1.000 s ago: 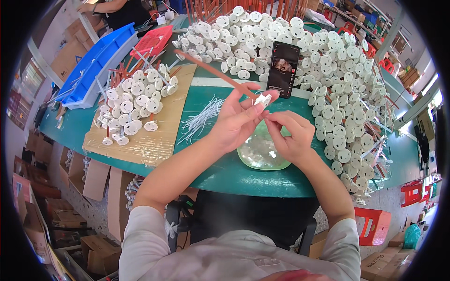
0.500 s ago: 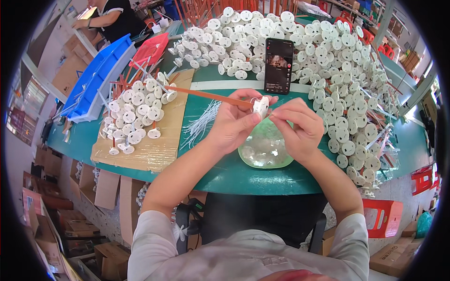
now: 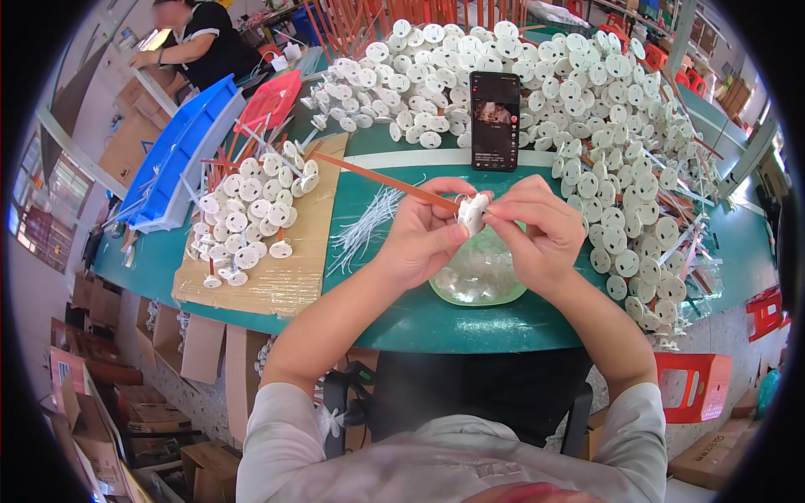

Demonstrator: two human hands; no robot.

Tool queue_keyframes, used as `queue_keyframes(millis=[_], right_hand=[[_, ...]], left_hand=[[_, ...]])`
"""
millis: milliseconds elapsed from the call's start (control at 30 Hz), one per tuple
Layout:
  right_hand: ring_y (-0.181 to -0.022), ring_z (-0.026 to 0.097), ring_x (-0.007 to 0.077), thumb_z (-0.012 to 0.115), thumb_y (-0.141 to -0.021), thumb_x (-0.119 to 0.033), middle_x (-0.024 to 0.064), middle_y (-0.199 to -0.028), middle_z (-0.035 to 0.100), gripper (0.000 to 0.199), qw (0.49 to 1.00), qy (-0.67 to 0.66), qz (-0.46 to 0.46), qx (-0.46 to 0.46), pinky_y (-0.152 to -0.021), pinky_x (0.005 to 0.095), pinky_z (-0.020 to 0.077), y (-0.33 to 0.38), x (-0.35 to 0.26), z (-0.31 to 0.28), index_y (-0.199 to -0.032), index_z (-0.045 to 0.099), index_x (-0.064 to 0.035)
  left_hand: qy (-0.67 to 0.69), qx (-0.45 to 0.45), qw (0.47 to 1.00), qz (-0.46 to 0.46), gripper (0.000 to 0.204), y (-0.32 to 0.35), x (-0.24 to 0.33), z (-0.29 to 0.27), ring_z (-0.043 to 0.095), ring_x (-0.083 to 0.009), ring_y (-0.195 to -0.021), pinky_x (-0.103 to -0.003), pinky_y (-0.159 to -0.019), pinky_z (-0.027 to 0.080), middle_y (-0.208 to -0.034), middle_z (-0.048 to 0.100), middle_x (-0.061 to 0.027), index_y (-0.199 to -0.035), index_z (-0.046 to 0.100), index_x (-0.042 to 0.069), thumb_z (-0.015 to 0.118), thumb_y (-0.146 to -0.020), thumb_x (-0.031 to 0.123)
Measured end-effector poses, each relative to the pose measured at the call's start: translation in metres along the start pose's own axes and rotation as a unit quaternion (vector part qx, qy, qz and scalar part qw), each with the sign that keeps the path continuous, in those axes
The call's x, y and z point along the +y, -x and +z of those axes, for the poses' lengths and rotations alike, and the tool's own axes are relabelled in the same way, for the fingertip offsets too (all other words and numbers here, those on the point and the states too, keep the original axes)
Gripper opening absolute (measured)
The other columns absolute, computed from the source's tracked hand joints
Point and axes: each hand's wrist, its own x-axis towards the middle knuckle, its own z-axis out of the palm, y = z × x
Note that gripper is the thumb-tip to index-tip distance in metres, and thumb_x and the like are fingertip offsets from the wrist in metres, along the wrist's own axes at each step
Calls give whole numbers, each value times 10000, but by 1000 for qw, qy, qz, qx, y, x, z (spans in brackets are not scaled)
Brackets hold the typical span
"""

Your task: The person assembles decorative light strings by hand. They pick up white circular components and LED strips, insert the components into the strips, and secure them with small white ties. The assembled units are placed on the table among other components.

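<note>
My left hand (image 3: 419,243) is closed around a white round plastic piece (image 3: 472,215) with a long flat orange-brown strip (image 3: 379,178) running off to the upper left. Thumb and fingers of my right hand (image 3: 541,230) pinch together at the piece's right side; whatever is between them is too small to make out. Below both hands sits a translucent green bowl (image 3: 478,295) with small shiny contents. Thin white strips (image 3: 369,225) lie bunched beside my left hand. A black phone (image 3: 495,121) stands upright just beyond my hands, its screen lit.
Similar white disc pieces are heaped across the back and right (image 3: 616,180). A smaller heap (image 3: 251,205) rests on a cardboard sheet (image 3: 251,293) at left, near a blue tray (image 3: 180,155) and a red basket (image 3: 270,101). Another person (image 3: 210,42) sits at far left.
The view has shifted slightly. The white piece is tilted a little differently between my hands, and my right fingertips still meet its right side.
</note>
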Motion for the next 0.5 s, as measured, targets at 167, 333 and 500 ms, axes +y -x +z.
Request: queue_keyframes(millis=[167, 333, 500], right_hand=[[-728, 632, 220, 776, -721, 46, 86, -856, 706, 190, 994, 95, -48, -8, -607, 304, 505, -1, 4, 1, -895, 742, -20], [-730, 656, 225, 752, -745, 39, 107, -873, 706, 192, 987, 124, -77, -62, -602, 301, 523, -8, 6, -3, -926, 740, -23], [-671, 666, 166, 729, -773, 51, 109, -846, 715, 164, 989, -35, 82, -115, -591, 261, 521, -8, 7, -17, -919, 740, -23]], left_hand=[[-35, 49, 998, -3, 497, 0, -2, -1, 591, -220, -1196, -367, -1063, 464, -1293, 603, -138, -1281, 491, 50, 741, -851, 38], [-53, 66, 996, -16, 443, -5, 6, -5, 622, -200, -1106, -352, -980, 502, -1201, 638, -125, -1233, 531, 45, 742, -844, 34], [-48, -5, 998, -48, 448, -6, 14, -8, 641, -184, -1053, -331, -932, 519, -1147, 658, -122, -1224, 531, 33, 753, -835, 35]])
